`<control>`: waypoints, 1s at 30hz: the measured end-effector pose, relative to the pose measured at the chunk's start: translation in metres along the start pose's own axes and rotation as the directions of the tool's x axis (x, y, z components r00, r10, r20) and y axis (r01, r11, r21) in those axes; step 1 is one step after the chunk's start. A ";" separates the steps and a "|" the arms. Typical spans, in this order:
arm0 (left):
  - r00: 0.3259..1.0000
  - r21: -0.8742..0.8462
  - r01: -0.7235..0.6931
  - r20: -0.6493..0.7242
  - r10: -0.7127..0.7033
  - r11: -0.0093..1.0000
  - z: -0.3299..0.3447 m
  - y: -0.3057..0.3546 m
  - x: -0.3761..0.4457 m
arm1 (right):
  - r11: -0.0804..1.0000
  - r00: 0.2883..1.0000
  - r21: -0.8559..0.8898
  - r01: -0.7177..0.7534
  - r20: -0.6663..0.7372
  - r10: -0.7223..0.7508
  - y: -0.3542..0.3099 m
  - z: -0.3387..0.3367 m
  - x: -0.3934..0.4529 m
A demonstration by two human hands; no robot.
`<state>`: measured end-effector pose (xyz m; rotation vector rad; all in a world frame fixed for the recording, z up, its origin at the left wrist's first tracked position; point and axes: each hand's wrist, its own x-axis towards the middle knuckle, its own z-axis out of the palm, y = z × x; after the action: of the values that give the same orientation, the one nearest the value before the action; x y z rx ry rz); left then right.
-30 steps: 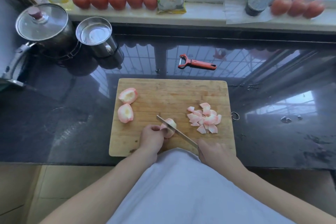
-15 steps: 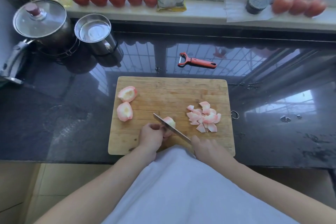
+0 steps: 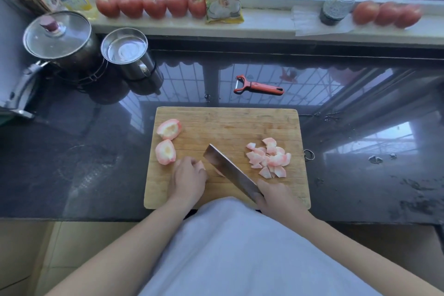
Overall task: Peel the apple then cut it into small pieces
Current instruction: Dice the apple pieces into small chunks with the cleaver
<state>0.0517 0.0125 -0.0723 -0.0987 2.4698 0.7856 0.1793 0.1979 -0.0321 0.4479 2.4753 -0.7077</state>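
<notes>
Both hands curled: left hand (image 3: 189,179) pinches an apple piece (image 3: 200,165), right hand (image 3: 276,196) grips the knife (image 3: 230,170).

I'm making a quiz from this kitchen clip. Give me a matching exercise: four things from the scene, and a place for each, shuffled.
Things:
1. peeler
2. knife
3. cut apple pieces
4. tomatoes

Places:
A. windowsill
B. gripped in the right hand
C. dark counter behind the cutting board
D. right part of the board

Pairs: 1-C, 2-B, 3-D, 4-A
</notes>
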 end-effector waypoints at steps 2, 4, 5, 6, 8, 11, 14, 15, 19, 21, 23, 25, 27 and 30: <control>0.981 0.213 -0.164 -0.064 0.181 0.963 -0.006 -0.004 0.000 | 0.991 0.999 0.125 -0.038 -0.022 0.041 0.010 -0.002 -0.007; 0.874 0.390 -0.404 -0.102 0.475 0.827 -0.007 -0.006 0.002 | 0.953 0.992 0.289 -0.089 -0.063 0.112 0.018 -0.008 -0.013; 0.793 0.442 -0.529 -0.046 0.607 0.724 -0.005 -0.007 0.005 | 0.920 0.986 0.374 -0.113 -0.074 0.152 0.020 -0.013 -0.017; 0.702 0.456 -0.646 0.040 0.711 0.612 -0.003 -0.006 0.009 | 0.889 0.980 0.441 -0.126 -0.085 0.181 0.021 -0.018 -0.020; 0.548 0.437 -0.798 0.239 0.801 0.416 0.002 -0.003 0.018 | 0.836 0.965 0.528 -0.146 -0.109 0.238 0.024 -0.028 -0.026; 0.475 0.454 -0.847 0.416 0.776 0.276 0.004 0.004 0.027 | 0.811 0.944 0.555 -0.185 -0.130 0.305 0.032 -0.037 -0.029; 0.506 0.462 -0.839 0.467 0.725 0.288 0.006 0.018 0.034 | 0.800 0.936 0.562 -0.209 -0.121 0.329 0.037 -0.037 -0.033; 0.534 0.441 -0.833 0.481 0.695 0.334 0.006 0.024 0.036 | 0.795 0.936 0.569 -0.209 -0.119 0.331 0.037 -0.036 -0.035; 0.562 0.353 -0.819 0.655 0.505 0.453 0.013 0.040 0.031 | 0.784 0.932 0.572 -0.240 -0.090 0.351 0.035 -0.029 -0.041; 0.604 0.359 -0.778 0.653 0.456 0.516 0.020 0.036 0.026 | 0.780 0.930 0.565 -0.267 -0.061 0.363 0.036 -0.026 -0.042; 0.669 0.328 -0.711 0.588 0.455 0.622 0.022 0.035 0.022 | 0.778 0.929 0.565 -0.275 -0.050 0.366 0.038 -0.023 -0.043; 0.727 0.273 -0.636 0.526 0.441 0.722 0.021 0.038 0.017 | 0.779 0.929 0.560 -0.281 -0.044 0.367 0.039 -0.022 -0.042; 0.805 0.248 -0.535 0.440 0.398 0.808 0.022 0.040 0.013 | 0.785 0.931 0.549 -0.287 -0.035 0.365 0.040 -0.022 -0.041; 0.893 0.304 -0.433 0.271 0.359 0.848 0.025 0.038 0.007 | 0.790 0.930 0.539 -0.293 -0.031 0.366 0.039 -0.022 -0.039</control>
<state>0.0495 0.0583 -0.0739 0.6209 2.4142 0.4575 0.2191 0.2359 -0.0093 1.1401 2.1973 -1.2395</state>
